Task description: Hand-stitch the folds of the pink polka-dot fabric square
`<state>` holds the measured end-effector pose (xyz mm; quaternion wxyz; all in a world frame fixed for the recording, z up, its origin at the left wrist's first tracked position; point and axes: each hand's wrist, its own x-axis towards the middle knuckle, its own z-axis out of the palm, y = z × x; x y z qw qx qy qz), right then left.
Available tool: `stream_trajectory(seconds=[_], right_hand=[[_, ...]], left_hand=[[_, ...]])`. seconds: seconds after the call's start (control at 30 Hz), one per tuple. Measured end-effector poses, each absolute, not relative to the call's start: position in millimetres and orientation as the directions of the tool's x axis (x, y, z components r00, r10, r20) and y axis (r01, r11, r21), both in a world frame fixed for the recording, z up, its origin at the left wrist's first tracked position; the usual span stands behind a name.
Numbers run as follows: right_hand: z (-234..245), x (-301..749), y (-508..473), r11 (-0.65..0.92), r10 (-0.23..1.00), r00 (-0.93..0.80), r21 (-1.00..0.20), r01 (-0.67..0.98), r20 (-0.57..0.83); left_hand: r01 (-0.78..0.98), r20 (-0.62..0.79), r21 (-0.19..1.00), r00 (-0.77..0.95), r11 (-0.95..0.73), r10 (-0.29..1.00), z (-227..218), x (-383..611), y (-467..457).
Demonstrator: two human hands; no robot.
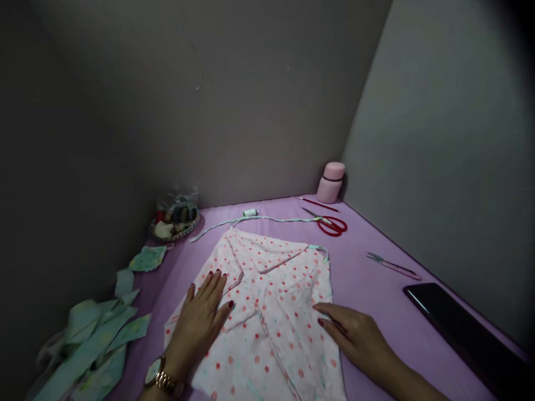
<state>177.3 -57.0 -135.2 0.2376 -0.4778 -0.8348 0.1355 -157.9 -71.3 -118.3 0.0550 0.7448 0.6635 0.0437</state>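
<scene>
A white cloth piece with red and teal dots (259, 334) lies spread in front of me, with seams, folded flaps and thin ties at its top corners. My left hand (200, 317) rests flat on its left part, fingers stretched. At the right edge, the fingertips of my right hand (351, 331) touch the cloth; thumb and index are slightly apart and the other fingers curl underneath, partly hidden. Small creases run through the cloth near those fingertips. Beyond the cloth lies a long twisted pale green cord (276, 219), its right end by red-handled scissors (332, 225).
Green fabric scraps (96, 328) pile up at left. Behind them stands a basket (175, 228) of thread spools. A white spool (250, 213), red pencil (320, 204) and pink bottle (330, 184) are at the back. Thread snips (393, 265) and a black phone (460, 334) lie right, beside the wall.
</scene>
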Motion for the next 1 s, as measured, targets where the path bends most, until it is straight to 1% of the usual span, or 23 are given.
stream_trajectory(seconds=[0.13, 0.3, 0.5, 0.6, 0.73, 0.87, 1.0], right_hand=[[-132, 176, -57, 0.499, 0.866, -0.431, -0.444, 0.744, 0.252], [-128, 174, -58, 0.474, 0.88, -0.428, -0.468, 0.746, 0.208], [-131, 176, -57, 0.464, 0.884, -0.417, -0.498, 0.732, 0.211], [-131, 177, -57, 0.466, 0.884, -0.403, -0.516, 0.719, 0.236], [-134, 183, -55, 0.477, 0.877, -0.337, -0.544, 0.691, 0.341], [-143, 193, -49, 0.558, 0.82, -0.371, -0.471, 0.683, 0.435], [-149, 197, -44, 0.62, 0.767, -0.429, -0.379, 0.687, 0.477]], left_hand=[[0.989, -0.044, 0.112, 0.107, -0.101, 0.993, -116, -157, -70], [0.99, -0.022, 0.085, 0.115, -0.113, 0.993, -122, -159, -68], [0.987, -0.009, 0.077, 0.141, -0.14, 0.99, -123, -160, -68], [0.99, -0.01, 0.07, 0.126, -0.125, 0.992, -124, -160, -68], [0.988, -0.014, 0.082, 0.13, -0.129, 0.991, -126, -161, -69], [0.985, 0.005, 0.119, 0.128, -0.128, 0.992, -125, -161, -71], [0.984, -0.014, 0.144, 0.108, -0.105, 0.994, -120, -159, -73]])
